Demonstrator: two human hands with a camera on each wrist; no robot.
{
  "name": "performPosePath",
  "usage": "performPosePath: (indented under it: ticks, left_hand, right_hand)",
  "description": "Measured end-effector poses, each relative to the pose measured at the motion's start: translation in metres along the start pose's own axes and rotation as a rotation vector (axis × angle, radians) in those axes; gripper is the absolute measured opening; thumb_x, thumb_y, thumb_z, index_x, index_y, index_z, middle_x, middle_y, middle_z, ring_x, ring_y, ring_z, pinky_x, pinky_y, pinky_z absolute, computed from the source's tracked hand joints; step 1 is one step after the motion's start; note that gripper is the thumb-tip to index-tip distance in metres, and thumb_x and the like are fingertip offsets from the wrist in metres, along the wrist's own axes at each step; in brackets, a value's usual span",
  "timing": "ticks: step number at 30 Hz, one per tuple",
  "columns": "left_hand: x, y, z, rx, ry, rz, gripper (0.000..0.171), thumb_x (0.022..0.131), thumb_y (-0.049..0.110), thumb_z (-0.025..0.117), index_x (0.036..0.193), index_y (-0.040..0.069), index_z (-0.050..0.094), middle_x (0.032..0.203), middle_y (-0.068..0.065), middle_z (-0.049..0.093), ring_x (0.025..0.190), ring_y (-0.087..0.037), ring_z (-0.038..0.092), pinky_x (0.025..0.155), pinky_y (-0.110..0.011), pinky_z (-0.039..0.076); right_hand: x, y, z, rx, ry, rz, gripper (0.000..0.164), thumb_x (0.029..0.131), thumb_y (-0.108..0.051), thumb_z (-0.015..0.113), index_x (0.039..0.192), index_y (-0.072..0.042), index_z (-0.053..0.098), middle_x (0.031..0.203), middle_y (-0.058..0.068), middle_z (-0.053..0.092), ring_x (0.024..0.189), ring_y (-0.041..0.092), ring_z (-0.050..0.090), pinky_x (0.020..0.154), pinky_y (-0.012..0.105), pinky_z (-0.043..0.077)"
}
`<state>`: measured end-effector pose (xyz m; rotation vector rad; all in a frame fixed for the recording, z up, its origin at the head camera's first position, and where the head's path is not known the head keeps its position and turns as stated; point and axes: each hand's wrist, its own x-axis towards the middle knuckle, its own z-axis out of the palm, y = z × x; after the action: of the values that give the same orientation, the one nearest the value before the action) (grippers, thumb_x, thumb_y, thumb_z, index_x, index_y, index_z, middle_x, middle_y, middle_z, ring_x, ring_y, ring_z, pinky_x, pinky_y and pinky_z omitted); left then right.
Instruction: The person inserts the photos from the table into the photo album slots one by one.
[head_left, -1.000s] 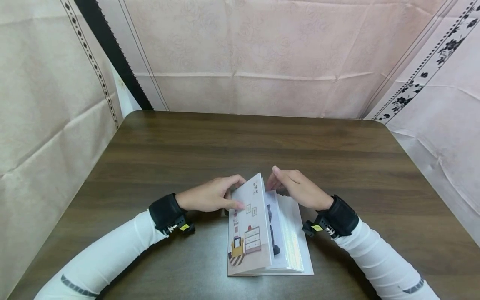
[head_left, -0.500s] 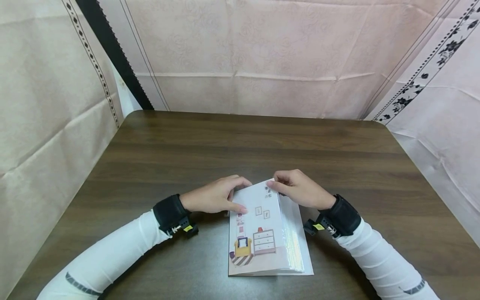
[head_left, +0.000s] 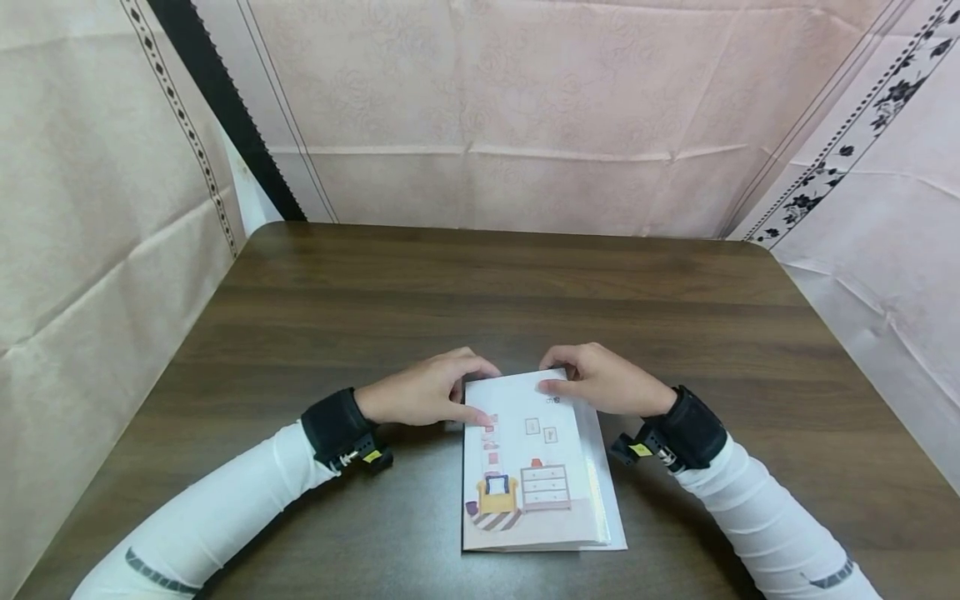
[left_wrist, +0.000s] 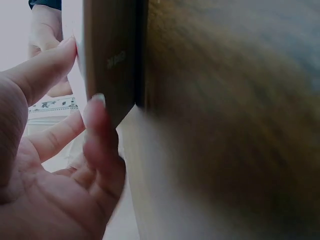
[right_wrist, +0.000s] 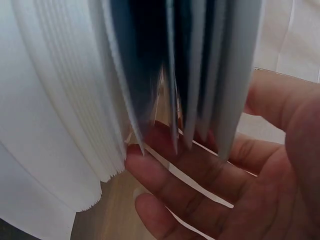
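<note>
A photo album (head_left: 534,467) with a white cover, printed with a yellow armchair and a chest of drawers, lies near the table's front edge. My left hand (head_left: 427,390) holds its upper left corner, thumb on the cover. The left wrist view has the fingers of that hand (left_wrist: 55,185) against the album's spine (left_wrist: 112,55). At the upper right corner, my right hand (head_left: 611,382) pinches the front cover, which stands slightly raised. Page edges (right_wrist: 200,75) fan apart in the right wrist view, with the fingers of the right hand (right_wrist: 215,185) beneath them.
The album lies on a brown wood-grain table (head_left: 337,292) with rounded far corners. Pale cloth (head_left: 525,108) hangs behind it, and patterned cloth hangs at both sides. Each wrist wears a black strap (head_left: 337,425) with a small camera.
My right hand takes hold of the cover's upper corner. The cover, raised with an inside page showing, has come down rightward over the pages. The left hand stays at the spine.
</note>
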<state>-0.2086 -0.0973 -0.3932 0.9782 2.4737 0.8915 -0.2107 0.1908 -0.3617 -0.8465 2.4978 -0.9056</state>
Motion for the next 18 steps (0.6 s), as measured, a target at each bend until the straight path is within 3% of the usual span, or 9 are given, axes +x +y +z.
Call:
performPosePath:
  ticks: [8, 18]
  left_hand:
    - [-0.0001, 0.0033, 0.0002, -0.090, 0.020, 0.035, 0.053, 0.091, 0.029, 0.078, 0.139, 0.016, 0.058, 0.115, -0.001, 0.058, 0.083, -0.009, 0.060, 0.070, -0.023, 0.052]
    - [-0.0082, 0.0081, -0.0092, -0.079, 0.000, 0.137, 0.060, 0.090, 0.025, 0.078, 0.144, 0.014, 0.053, 0.139, -0.002, 0.054, 0.099, -0.010, 0.065, 0.082, -0.023, 0.056]
  right_hand:
    - [-0.0001, -0.0017, 0.0025, -0.045, -0.054, -0.024, 0.028, 0.099, -0.011, 0.065, 0.126, -0.005, 0.066, 0.114, 0.008, 0.071, 0.096, 0.017, 0.063, 0.085, 0.029, 0.052]
    - [-0.0003, -0.0025, 0.0079, -0.073, -0.055, -0.035, 0.032, 0.098, -0.006, 0.065, 0.129, -0.007, 0.064, 0.121, 0.008, 0.069, 0.103, 0.019, 0.063, 0.091, 0.035, 0.052]
